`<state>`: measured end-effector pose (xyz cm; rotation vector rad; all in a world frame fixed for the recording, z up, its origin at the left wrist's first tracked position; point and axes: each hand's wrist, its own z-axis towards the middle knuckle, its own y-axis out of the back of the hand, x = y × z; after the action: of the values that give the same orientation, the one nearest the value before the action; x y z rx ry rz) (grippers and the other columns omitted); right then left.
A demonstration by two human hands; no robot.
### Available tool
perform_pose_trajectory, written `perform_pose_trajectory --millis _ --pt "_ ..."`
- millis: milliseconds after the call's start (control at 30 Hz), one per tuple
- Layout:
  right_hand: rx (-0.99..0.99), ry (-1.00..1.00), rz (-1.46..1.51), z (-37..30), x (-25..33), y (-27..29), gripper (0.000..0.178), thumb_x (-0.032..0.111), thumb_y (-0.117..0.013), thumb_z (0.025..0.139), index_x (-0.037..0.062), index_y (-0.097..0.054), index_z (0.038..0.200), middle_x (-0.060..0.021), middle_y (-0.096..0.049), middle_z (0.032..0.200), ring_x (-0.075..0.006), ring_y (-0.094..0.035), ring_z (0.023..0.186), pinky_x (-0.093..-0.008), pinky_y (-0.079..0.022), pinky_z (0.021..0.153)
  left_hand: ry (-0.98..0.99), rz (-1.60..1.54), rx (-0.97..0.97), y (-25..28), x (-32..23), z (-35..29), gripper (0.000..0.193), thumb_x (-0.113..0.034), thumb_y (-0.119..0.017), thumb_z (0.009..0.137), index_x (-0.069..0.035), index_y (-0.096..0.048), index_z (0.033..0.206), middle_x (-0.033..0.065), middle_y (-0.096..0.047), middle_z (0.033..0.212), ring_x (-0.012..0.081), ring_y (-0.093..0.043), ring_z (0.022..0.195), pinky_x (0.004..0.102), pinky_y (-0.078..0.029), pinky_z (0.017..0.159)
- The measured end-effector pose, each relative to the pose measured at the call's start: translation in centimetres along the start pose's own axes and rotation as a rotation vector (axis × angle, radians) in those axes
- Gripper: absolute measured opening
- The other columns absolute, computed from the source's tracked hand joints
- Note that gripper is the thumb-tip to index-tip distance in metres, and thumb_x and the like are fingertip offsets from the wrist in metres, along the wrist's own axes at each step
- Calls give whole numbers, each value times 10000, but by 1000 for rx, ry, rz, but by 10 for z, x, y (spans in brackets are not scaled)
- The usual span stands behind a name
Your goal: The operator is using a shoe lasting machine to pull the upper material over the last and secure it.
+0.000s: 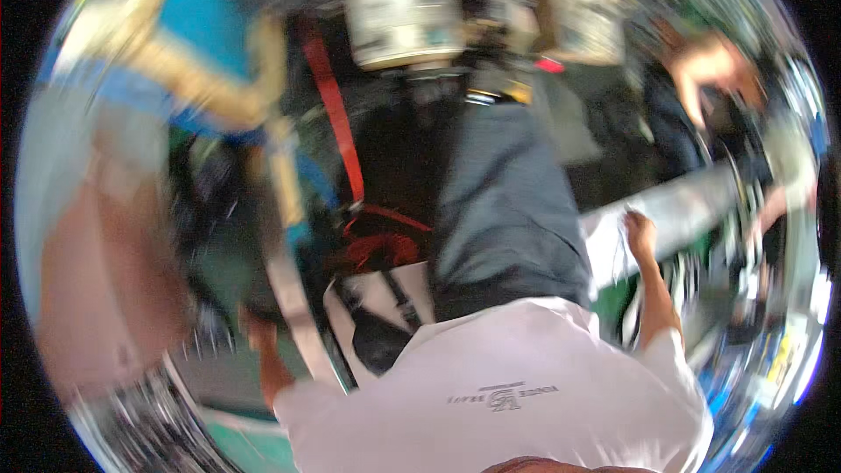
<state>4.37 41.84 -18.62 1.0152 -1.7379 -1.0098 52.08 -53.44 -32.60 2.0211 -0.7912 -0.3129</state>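
Note:
The whole view is smeared by motion. My left hand (252, 324) hangs low at my left side, next to a dark surface and a pale wooden frame (289, 280). Its fingers are too blurred to read. Out to the right, my right hand (641, 232) is beside the near end of a long whitish-silver panel or bench (683, 206). A white patch (609, 245) with a thin dark line lies next to its fingertips. Whether this hand touches or grips anything cannot be made out. My dark trousers (508, 193) fill the middle.
A red strap (335, 123) runs down to a red coil (381, 250) on the dark floor. A white bucket-like container (405, 17) stands ahead, with a box (585, 22) to its right. A blue panel (206, 9) in wood is at far left. Another person (714, 70) bends at right.

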Motion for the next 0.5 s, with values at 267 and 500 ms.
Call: perform_pose_trajectory --millis 267,500 --pt "-385 -718 -112 -159 -220 -29 449 192 -581 925 78 -706 1341 -285 -733 1221 -440 -683 1202 -488 -524 1072 410 -517 287 99 -72 -45 706 -162 -630 981 -114 -401 1647 193 -704 1325 358 -691 1128 489 -591 816" --pt "106 -1148 5 -256 -312 -75 932 309 -761 853 42 -340 1641 -303 -491 1576 -468 -520 1434 -489 -434 1215 -519 -1251 251 151 -236 35 266 -57 -611 1028 22 -647 1280 99 -672 1068 190 -593 858 327 -504 712"
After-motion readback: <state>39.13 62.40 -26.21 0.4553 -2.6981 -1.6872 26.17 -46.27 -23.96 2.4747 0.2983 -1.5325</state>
